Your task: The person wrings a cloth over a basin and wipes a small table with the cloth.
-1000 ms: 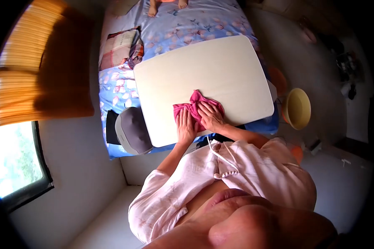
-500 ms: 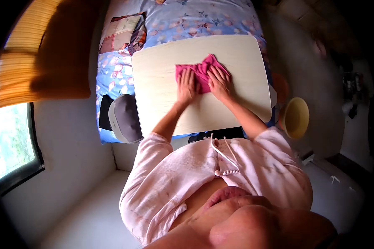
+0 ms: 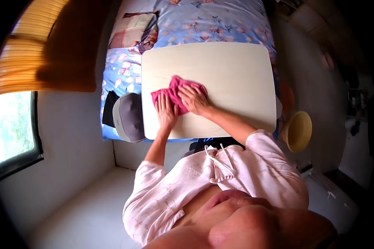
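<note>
A crumpled pink cloth (image 3: 175, 88) lies on the left part of a pale, round-cornered tabletop (image 3: 237, 79). My left hand (image 3: 166, 114) rests flat on the cloth's left side, fingers stretched out and pointing away from me. On its right side is my right hand (image 3: 195, 101), palm down with the fingers spread and angled to the left. Both press the cloth against the board without gripping it. Under the palms, part of the cloth is hidden.
Beneath the board is a bed with a blue floral sheet (image 3: 220, 25). A grey cushion-like object (image 3: 131, 118) sits left of the board, and folded plaid fabric (image 3: 131, 31) lies beyond it. A yellow basin (image 3: 298, 132) stands at the right. Orange curtains (image 3: 70, 54) hang at the left.
Both hands have slid the pink cloth left and toward me, from near the middle of the board to its left part. The hands are now closer together.
</note>
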Motion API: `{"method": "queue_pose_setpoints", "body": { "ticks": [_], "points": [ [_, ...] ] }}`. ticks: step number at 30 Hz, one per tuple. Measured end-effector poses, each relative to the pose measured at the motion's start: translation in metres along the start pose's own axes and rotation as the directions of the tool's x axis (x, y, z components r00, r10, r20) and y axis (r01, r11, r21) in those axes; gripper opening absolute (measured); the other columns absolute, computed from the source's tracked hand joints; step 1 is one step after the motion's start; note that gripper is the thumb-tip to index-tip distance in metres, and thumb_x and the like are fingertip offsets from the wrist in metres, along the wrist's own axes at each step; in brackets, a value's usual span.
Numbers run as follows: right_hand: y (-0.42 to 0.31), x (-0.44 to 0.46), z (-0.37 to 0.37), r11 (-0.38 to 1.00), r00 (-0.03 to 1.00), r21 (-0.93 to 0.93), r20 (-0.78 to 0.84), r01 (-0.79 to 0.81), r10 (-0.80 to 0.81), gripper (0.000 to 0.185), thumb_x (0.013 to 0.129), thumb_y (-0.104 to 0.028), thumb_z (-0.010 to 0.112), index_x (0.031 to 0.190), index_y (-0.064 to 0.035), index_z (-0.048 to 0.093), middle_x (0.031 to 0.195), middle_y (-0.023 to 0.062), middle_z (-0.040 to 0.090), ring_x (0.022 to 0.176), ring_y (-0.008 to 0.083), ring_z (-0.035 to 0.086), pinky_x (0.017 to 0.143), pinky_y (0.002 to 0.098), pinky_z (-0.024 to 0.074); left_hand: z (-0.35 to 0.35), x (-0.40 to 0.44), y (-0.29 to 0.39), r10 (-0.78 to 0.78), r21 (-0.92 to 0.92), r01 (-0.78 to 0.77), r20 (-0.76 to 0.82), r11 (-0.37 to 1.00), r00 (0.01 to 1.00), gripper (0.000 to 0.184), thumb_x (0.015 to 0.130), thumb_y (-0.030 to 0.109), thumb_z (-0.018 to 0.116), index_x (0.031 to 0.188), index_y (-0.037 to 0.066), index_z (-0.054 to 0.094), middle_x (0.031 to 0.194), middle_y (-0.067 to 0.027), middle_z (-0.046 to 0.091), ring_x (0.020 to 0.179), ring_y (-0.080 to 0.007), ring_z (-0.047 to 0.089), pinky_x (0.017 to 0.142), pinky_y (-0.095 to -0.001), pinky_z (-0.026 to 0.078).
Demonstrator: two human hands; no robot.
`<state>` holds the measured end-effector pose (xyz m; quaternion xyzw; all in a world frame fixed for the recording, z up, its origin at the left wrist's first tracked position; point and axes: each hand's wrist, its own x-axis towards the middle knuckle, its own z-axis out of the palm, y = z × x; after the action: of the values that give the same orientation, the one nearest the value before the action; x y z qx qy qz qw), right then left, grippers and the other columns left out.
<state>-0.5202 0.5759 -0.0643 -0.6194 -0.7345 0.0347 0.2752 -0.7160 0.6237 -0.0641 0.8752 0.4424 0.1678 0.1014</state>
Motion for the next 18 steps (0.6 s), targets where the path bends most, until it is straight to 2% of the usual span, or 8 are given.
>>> {"method": "queue_pose_setpoints", "body": {
  "ticks": [2,4,6,8,11,13,16,18],
  "points": [
    [0.027,0.028,-0.005,0.994,0.993,-0.028,-0.060,-0.108,0.106,0.039,0.100,-0.028,0.058,0.132,-0.0077,0.067,0.150,0.0135,0.056,0.142,0.0292,0.046,0.113,0.0500,0.0374,0.017,0.048,0.000,0.009,0.004,-0.009,-0.005,1.000,1.000,0.075,0.097,0.034,0.062,0.157,-0.002,0.036,0.166,-0.0226,0.031,0.156,-0.0363,0.025,0.126,-0.0536,0.015],
    [0.060,0.036,-0.021,0.938,0.933,-0.076,-0.160,-0.338,0.323,0.037,0.102,-0.029,0.056,0.133,-0.0121,0.067,0.149,0.0103,0.057,0.141,0.0284,0.048,0.112,0.0496,0.0386,0.042,0.098,0.024,0.068,-0.037,-0.069,-0.021,0.997,0.997,0.075,0.095,0.035,0.063,0.155,-0.002,0.038,0.164,-0.0212,0.034,0.154,-0.0379,0.027,0.126,-0.0556,0.013],
    [0.097,0.012,-0.044,0.829,0.829,-0.143,-0.253,-0.541,0.498,0.037,0.102,-0.030,0.057,0.135,-0.0161,0.067,0.148,0.0089,0.058,0.140,0.0271,0.049,0.111,0.0493,0.0398,0.070,0.132,0.070,0.170,-0.054,-0.171,-0.024,0.984,0.985,0.075,0.094,0.038,0.062,0.153,-0.003,0.041,0.162,-0.0224,0.037,0.153,-0.0407,0.028,0.125,-0.0559,0.015],
    [0.133,-0.037,-0.072,0.753,0.779,-0.232,-0.324,-0.616,0.537,0.039,0.101,-0.028,0.058,0.139,-0.0182,0.064,0.149,0.0077,0.058,0.140,0.0266,0.049,0.112,0.0481,0.0392,0.095,0.140,0.123,0.285,-0.130,-0.286,-0.030,0.949,0.958,0.075,0.095,0.041,0.060,0.153,-0.004,0.042,0.163,-0.0226,0.036,0.153,-0.0397,0.028,0.126,-0.0551,0.015],
    [0.134,-0.128,-0.120,0.754,0.813,-0.316,-0.322,-0.576,0.485,0.043,0.102,-0.023,0.057,0.145,-0.0179,0.059,0.151,0.0079,0.055,0.140,0.0273,0.049,0.114,0.0472,0.0368,0.101,0.106,0.191,0.433,-0.259,-0.421,-0.013,0.869,0.901,0.070,0.097,0.036,0.060,0.152,-0.003,0.043,0.162,-0.0227,0.037,0.153,-0.0391,0.029,0.126,-0.0551,0.018],
    [0.103,-0.184,-0.132,0.824,0.852,-0.230,-0.226,-0.518,0.473,0.048,0.099,-0.017,0.058,0.147,-0.0192,0.057,0.152,0.0113,0.053,0.140,0.0326,0.048,0.112,0.0532,0.0372,0.089,0.061,0.207,0.514,-0.308,-0.486,0.010,0.818,0.858,0.068,0.097,0.034,0.060,0.152,-0.003,0.044,0.163,-0.0222,0.037,0.153,-0.0385,0.031,0.125,-0.0546,0.020],
    [0.023,-0.229,-0.128,0.884,0.909,-0.218,-0.043,-0.414,0.415,0.049,0.094,-0.010,0.059,0.143,-0.0045,0.058,0.151,0.0170,0.053,0.141,0.0367,0.048,0.111,0.0540,0.0386,0.054,-0.011,0.187,0.568,-0.365,-0.500,0.104,0.785,0.816,0.066,0.097,0.035,0.061,0.149,-0.004,0.047,0.163,-0.0211,0.037,0.154,-0.0362,0.031,0.126,-0.0520,0.020],
    [-0.011,-0.223,-0.112,0.932,0.941,-0.141,0.023,-0.332,0.339,0.046,0.096,-0.012,0.057,0.141,0.0006,0.058,0.150,0.0204,0.053,0.143,0.0363,0.047,0.113,0.0527,0.0376,0.032,-0.048,0.157,0.506,-0.361,-0.429,0.150,0.828,0.849,0.070,0.094,0.033,0.066,0.150,-0.005,0.046,0.162,-0.0232,0.038,0.153,-0.0370,0.031,0.127,-0.0515,0.019]
  ]
}}
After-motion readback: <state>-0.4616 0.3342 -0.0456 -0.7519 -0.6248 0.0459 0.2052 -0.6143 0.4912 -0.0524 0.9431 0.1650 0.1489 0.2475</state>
